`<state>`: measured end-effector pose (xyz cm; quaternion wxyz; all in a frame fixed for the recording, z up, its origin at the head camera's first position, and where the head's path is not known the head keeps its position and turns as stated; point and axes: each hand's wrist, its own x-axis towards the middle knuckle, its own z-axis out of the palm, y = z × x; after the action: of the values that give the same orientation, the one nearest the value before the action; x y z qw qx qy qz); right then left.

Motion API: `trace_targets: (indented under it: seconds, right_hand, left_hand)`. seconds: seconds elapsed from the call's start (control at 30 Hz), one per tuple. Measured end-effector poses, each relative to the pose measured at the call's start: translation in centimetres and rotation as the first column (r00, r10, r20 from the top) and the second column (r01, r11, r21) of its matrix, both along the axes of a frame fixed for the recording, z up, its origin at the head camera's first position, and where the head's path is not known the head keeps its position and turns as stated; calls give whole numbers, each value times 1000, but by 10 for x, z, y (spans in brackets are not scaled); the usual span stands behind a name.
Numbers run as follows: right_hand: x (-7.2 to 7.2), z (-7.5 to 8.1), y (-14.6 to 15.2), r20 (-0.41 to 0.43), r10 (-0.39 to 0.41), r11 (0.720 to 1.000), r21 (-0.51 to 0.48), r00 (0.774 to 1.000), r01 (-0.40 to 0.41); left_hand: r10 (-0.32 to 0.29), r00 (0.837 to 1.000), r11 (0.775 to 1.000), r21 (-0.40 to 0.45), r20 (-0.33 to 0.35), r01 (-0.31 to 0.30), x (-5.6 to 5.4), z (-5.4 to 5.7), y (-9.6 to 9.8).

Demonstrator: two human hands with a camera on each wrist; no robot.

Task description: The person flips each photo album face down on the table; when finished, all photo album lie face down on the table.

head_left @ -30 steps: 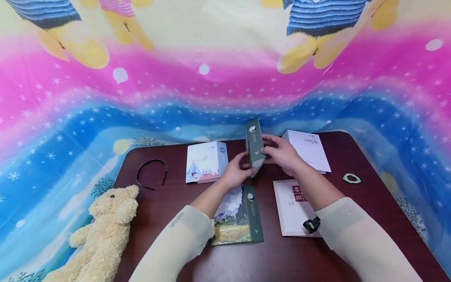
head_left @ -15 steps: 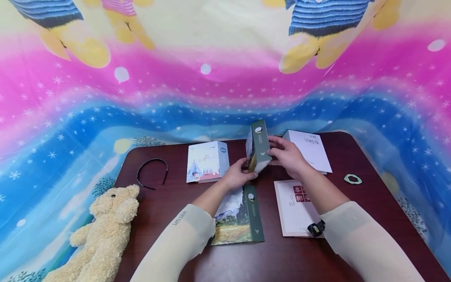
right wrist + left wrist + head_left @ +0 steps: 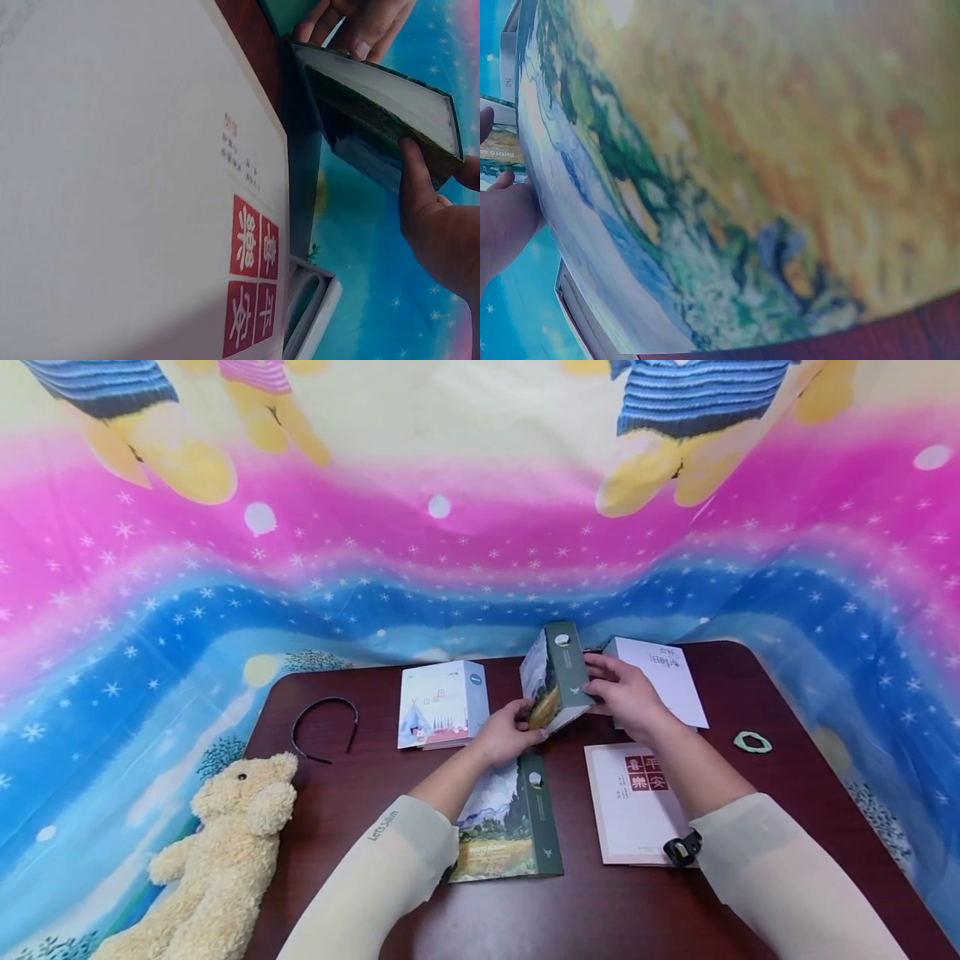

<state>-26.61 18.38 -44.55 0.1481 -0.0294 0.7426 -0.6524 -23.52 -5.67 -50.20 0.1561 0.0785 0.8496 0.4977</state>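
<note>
Both hands hold a small photo album (image 3: 564,672) with a dark green spine and a landscape painting on its cover, tilted upright over the back middle of the table. My left hand (image 3: 510,735) grips its lower left corner, while my right hand (image 3: 628,695) pinches the spine side. In the right wrist view, white page edges of the album (image 3: 382,94) show between its covers. A matching photo album (image 3: 498,839) lies flat under my left forearm; its painted cover (image 3: 780,172) fills most of the left wrist view. Under my right forearm lies a white album (image 3: 622,814) with red characters.
A white album with a tent picture (image 3: 431,706) stands at back left, another white album (image 3: 660,685) at back right. A black headband (image 3: 296,722) and a plush bear (image 3: 232,843) are on the left. A pale green hair tie (image 3: 752,742) lies near the right edge.
The held album has shifted right and slightly down, tilting so that more of its painted cover faces the head camera. My right hand has moved right with it; the left hand has barely moved.
</note>
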Motion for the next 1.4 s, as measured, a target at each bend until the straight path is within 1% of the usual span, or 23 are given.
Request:
trace_targets:
  seconds: [0.17,0.3,0.5,0.7,0.83,0.93,1.07,1.27,1.4]
  right_hand:
    - [-1,-5,3,9,5,999,42,1000,-5]
    - [-2,-10,4,20,3,998,56,1000,-4]
    - [-3,-15,6,48,12,996,90,999,-17]
    - [-4,-22,5,49,19,993,112,999,-24]
    - [-6,-27,5,47,21,990,138,999,-27]
    - [-6,-30,4,47,17,989,148,999,-24]
    - [-6,-33,2,54,14,985,171,998,-23]
    - [-5,-37,1,67,22,977,208,998,-35]
    - [-5,-39,0,54,39,965,259,998,-52]
  left_hand:
    - [1,1000,999,-47,-25,-2,1,0,3]
    - [-9,999,997,-78,-47,5,1,0,5]
    - [1,999,994,-111,-52,-6,1,-1,2]
    - [-14,999,990,-140,-48,7,2,1,-2]
    - [-26,998,986,-163,-57,16,2,2,-5]
    - [-36,998,985,-169,-60,25,2,2,-8]
    - [-31,998,987,-161,-57,22,1,2,-10]
    - [-31,996,984,-178,-80,16,0,3,-13]
    - [-32,996,983,-183,-86,15,0,3,-14]
